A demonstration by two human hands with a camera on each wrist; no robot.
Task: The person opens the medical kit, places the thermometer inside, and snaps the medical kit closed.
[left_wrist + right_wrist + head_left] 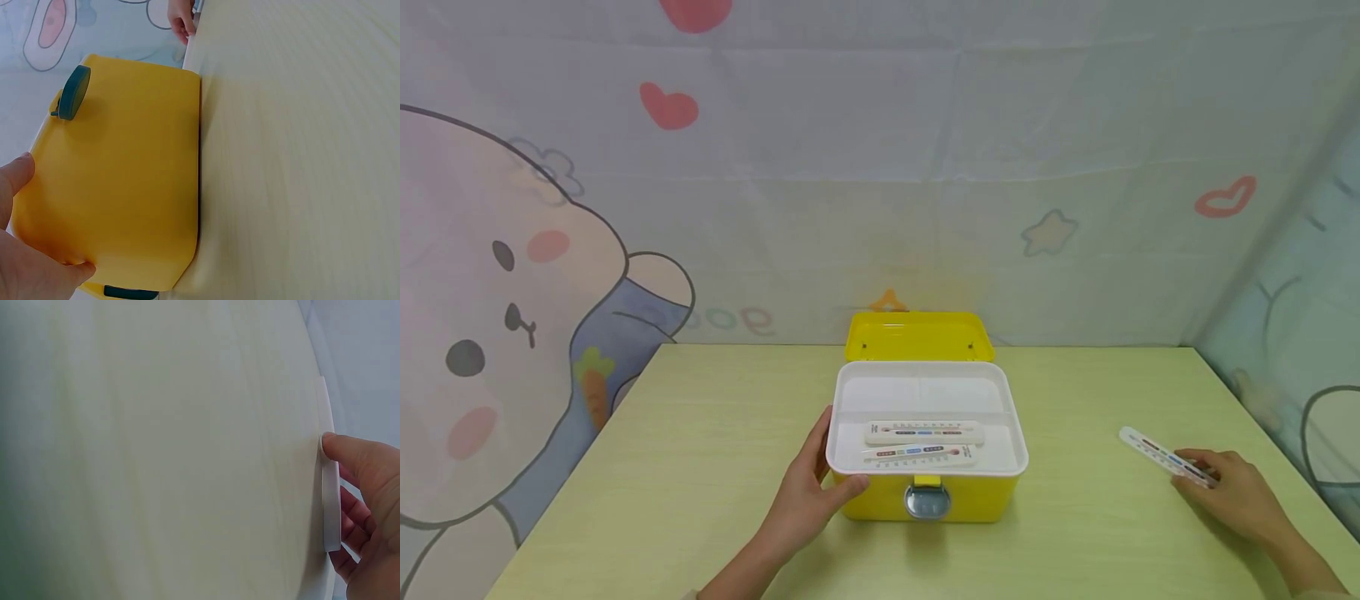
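A yellow storage box (880, 504) with a white inner tray (921, 387) stands in the middle of the table, its lid tipped back. My left hand (808, 492) grips the box's left front corner, thumb at the front and fingers along the side; the thumb also shows on the box (125, 169) in the left wrist view. Two flat white thermometers lie in the tray, one (955, 432) behind the other (917, 456). Off to the right, my right hand (1240, 492) pinches a third white thermometer (1150, 448) low over the table, seen edge-on (331, 512) in the right wrist view.
The open yellow lid (920, 337) sits at the back, near the printed curtain (820, 208). A grey-blue latch (927, 502) hangs on the box's front. Pale wood-patterned table (1075, 550) spreads to both sides of the box.
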